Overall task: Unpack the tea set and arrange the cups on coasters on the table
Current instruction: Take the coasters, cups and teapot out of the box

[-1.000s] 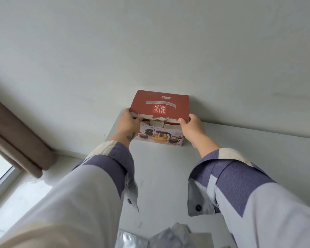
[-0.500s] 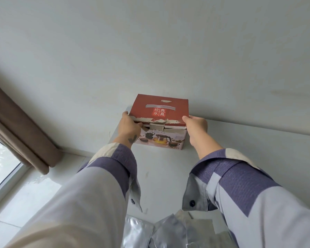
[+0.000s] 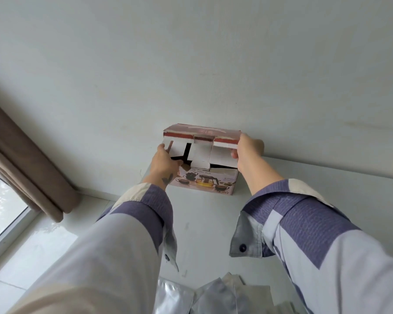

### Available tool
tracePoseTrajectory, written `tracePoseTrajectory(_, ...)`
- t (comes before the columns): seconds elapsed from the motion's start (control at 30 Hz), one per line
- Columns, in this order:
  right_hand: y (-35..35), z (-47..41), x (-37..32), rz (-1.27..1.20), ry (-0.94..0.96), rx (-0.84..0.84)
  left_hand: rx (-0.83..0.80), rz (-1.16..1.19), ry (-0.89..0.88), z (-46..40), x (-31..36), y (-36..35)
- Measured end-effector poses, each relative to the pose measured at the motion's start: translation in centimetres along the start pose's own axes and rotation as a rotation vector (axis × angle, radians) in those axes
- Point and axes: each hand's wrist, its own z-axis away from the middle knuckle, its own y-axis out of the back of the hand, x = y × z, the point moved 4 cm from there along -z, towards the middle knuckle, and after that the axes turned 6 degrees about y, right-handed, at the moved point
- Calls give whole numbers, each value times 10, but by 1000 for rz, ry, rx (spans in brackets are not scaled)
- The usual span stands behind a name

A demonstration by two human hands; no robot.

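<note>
The tea set box (image 3: 210,182) stands at the far edge of the white table (image 3: 209,225), against the wall. Its front shows a picture of a glass teapot and cups. The red lid (image 3: 202,141) is raised, showing its white underside and tuck flaps. My right hand (image 3: 247,152) grips the lid's right front corner. My left hand (image 3: 165,162) holds the left side, fingers at the lid's left flap by the box opening. The contents are hidden in the dark gap; no cups or coasters show.
Silver foil pouches (image 3: 213,295) lie on the table near me, between my sleeves. A brown curtain (image 3: 25,159) hangs at the left beside a window (image 3: 0,200) and a white sill. The table's right part stretches along the wall.
The lid has swung up from flat to raised, pulled by both hands. The tuck flaps have come out of the box front.
</note>
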Motion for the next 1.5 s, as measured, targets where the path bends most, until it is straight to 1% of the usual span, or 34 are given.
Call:
tracePoseTrajectory(0.07,-6,2,-11,-155,36,-42,-8,-154,-56,0,7,1)
tracePoseTrajectory(0.1,-11,0,-16,-227,61,-89,-14,-225,-83,0,10,1)
tracePoseTrajectory(0.13,-16,-2,-20,-257,106,-143,-20,-282,-102,-1,12,1)
tracePoseTrajectory(0.17,-19,-4,-24,-210,191,-183,-23,-329,-114,-2,14,2)
tracePoseTrajectory(0.2,-22,-8,-28,-76,309,-205,-24,-368,-122,-3,14,2)
tracePoseTrajectory(0.23,-25,-14,-30,134,456,-224,-22,-393,-128,-4,13,2)
tracePoseTrajectory(0.27,-29,-20,-30,404,604,-253,-21,-401,-130,-5,13,2)
tracePoseTrajectory(0.3,-34,-24,-28,665,713,-295,-20,-400,-127,-6,13,1)
tracePoseTrajectory(0.33,-40,-28,-23,865,768,-332,-20,-397,-121,-7,13,0)
tracePoseTrajectory(0.37,-45,-34,-19,991,771,-366,-17,-398,-115,-7,13,-1)
tracePoseTrajectory(0.5,-55,-53,-13,1204,626,-432,0,-447,-118,-7,16,-4)
tracePoseTrajectory(0.57,-55,-59,-13,1323,617,-446,-1,-459,-111,-9,16,-4)
tracePoseTrajectory(0.63,-53,-59,-12,1367,645,-445,4,-473,-102,-11,16,-4)
tracePoseTrajectory(0.7,-54,-52,-4,1379,696,-464,0,-490,-96,-11,18,-5)
tracePoseTrajectory(0.8,-53,-33,14,1321,753,-601,7,-482,-94,-10,18,-5)
tracePoseTrajectory(0.83,-52,-27,18,1288,797,-622,11,-481,-96,-9,18,-6)
tracePoseTrajectory(0.93,-46,-11,23,1232,933,-614,12,-455,-92,-8,19,-5)
tracePoseTrajectory(1.0,-42,-5,26,1314,995,-614,7,-436,-83,-8,19,-4)
tracePoseTrajectory(1.07,-39,0,29,1351,1051,-561,6,-424,-82,-8,19,-4)
tracePoseTrajectory(1.13,-38,9,31,1285,1112,-493,9,-417,-80,-8,18,-4)
tracePoseTrajectory(1.23,-36,24,23,1117,1221,-406,26,-418,-75,-7,18,-4)
tracePoseTrajectory(1.37,-8,27,-3,874,1314,-269,32,-386,-81,-5,18,-7)
tracePoseTrajectory(1.43,16,25,-6,744,1285,-114,42,-379,-67,-5,17,-7)
tracePoseTrajectory(1.5,38,21,0,619,1190,46,46,-382,-60,-5,16,-9)
